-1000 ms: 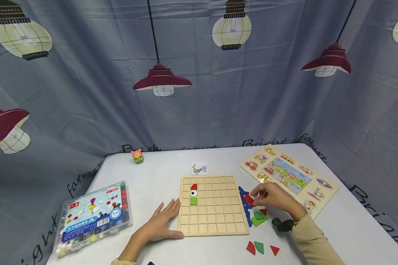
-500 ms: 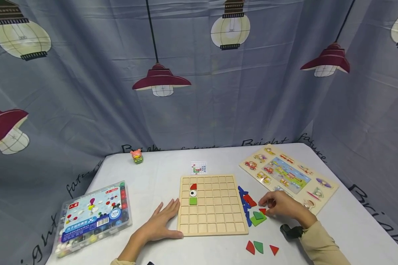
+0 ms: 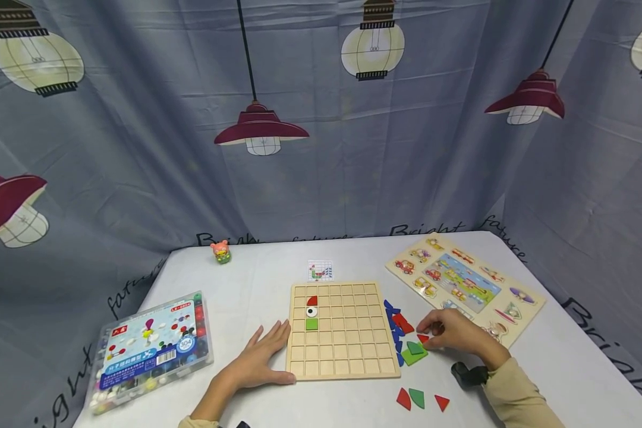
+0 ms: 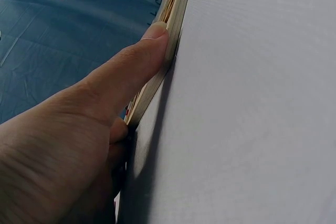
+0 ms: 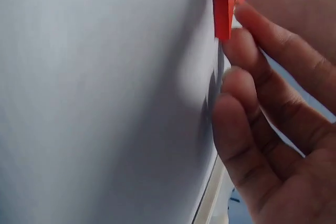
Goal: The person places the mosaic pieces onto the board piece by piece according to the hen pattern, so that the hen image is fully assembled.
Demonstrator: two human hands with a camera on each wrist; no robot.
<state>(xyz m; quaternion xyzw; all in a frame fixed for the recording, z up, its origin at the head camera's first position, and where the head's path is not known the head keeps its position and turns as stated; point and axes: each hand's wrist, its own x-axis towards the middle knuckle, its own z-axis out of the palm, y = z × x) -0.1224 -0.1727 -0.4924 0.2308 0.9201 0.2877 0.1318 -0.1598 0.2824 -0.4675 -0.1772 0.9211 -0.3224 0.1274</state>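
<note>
In the head view a square wooden grid board lies mid-table. A red quarter-round piece, a white piece with a black dot and a green square sit in its left part. My left hand rests spread at the board's left edge; its thumb touches the wooden side in the left wrist view. Right of the board, my right hand pinches a small red triangle between thumb and fingers. That red piece shows beside the fingertips in the right wrist view.
Blue pieces, red pieces and green pieces lie by the board's right edge, with several loose ones nearer. A pattern card lies behind the board. A picture puzzle, a plastic case and a toy figure surround it.
My right hand has let go of the red pieces beside the blue ones and moved right and nearer to the small red triangle. Green pieces have shifted slightly left. My left hand stays.
</note>
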